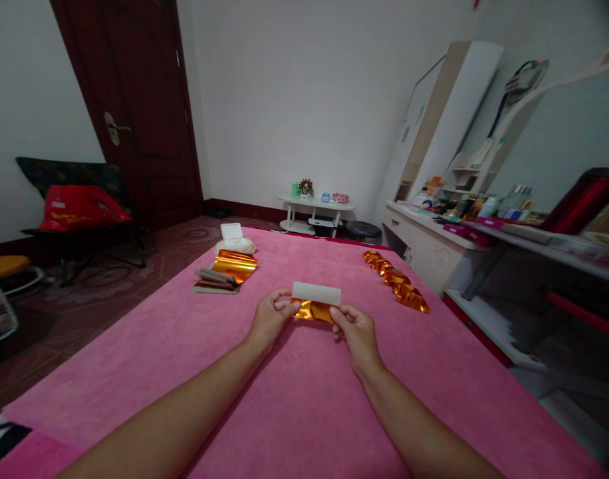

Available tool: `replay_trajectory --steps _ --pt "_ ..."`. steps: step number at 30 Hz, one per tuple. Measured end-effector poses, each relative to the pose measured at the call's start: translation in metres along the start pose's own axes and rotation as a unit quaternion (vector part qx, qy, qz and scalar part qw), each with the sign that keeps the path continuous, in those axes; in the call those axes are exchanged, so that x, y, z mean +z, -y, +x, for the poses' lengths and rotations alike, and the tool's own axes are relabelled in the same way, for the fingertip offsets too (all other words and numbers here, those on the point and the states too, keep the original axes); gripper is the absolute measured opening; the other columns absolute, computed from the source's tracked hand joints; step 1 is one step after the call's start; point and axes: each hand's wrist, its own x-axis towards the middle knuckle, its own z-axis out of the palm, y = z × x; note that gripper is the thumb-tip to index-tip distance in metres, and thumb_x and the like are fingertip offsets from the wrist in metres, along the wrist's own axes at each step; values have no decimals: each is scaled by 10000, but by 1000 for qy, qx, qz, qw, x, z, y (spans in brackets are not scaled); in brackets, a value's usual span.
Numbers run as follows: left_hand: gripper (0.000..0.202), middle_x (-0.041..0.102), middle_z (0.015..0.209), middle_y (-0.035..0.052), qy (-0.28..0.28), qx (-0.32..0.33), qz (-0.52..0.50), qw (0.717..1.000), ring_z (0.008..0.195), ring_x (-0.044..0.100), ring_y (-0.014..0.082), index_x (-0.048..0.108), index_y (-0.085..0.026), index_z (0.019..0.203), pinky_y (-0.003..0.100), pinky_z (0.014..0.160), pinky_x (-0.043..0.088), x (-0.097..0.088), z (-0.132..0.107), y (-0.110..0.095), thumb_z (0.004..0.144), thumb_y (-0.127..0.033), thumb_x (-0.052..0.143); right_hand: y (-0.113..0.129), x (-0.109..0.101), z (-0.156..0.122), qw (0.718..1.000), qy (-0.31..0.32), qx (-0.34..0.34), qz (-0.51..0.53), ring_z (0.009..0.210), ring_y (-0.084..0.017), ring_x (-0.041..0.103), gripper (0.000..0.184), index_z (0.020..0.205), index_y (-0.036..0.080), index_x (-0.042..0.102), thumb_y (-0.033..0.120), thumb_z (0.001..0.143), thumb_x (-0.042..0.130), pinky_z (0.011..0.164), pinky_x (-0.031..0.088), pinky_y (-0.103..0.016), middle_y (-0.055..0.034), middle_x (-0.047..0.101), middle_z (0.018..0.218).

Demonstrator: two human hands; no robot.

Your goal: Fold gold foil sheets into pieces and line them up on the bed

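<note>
Between my two hands is a sheet of gold foil paper, its pale grey backing showing along the far half and shiny gold on the near half. My left hand pinches its left end with thumb and fingers. At the right end, my right hand grips it the same way. A stack of foil paper, gold with grey backs, lies fanned out at the far left of the pink cloth. Over on the right, a row of crumpled, folded gold foil pieces stretches along the cloth.
A white open-lidded pack sits behind the foil stack. Beyond the cloth's far edge stand a low white table and a dark round stool. A cluttered white dresser lines the right side; a chair with a red bag stands left.
</note>
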Motion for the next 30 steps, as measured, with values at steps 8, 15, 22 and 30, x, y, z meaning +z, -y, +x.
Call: replay_trajectory --steps 8,15,22,30 --pt "617 721 733 69 26 -2 -16 1000 609 655 160 569 -111 1081 236 586 488 -2 0 2 553 -306 821 -2 -1 1 1000 -16 -4 -10 400 -74 431 304 747 142 642 445 732 667 390 335 -180 46 519 470" --pt "573 668 612 6 23 1 44 999 471 542 82 577 -92 1120 166 470 383 1 -1 -1 605 -269 757 0 -2 1 998 -35 -14 -54 411 -80 436 284 726 160 643 444 731 647 403 338 -182 48 514 474" --pt "297 594 561 -26 -59 118 281 950 497 529 106 611 -136 1008 190 497 368 -10 9 9 724 -210 566 -2 1 3 964 -18 -54 -258 429 -106 464 261 564 178 576 375 734 568 426 304 -196 41 494 446" --pt "157 649 795 23 -7 154 604 782 722 592 156 636 -221 906 241 617 378 -10 1 3 779 -197 547 2 2 9 873 -1 -85 -480 502 -118 505 174 537 201 606 239 686 525 476 277 -209 16 576 524"
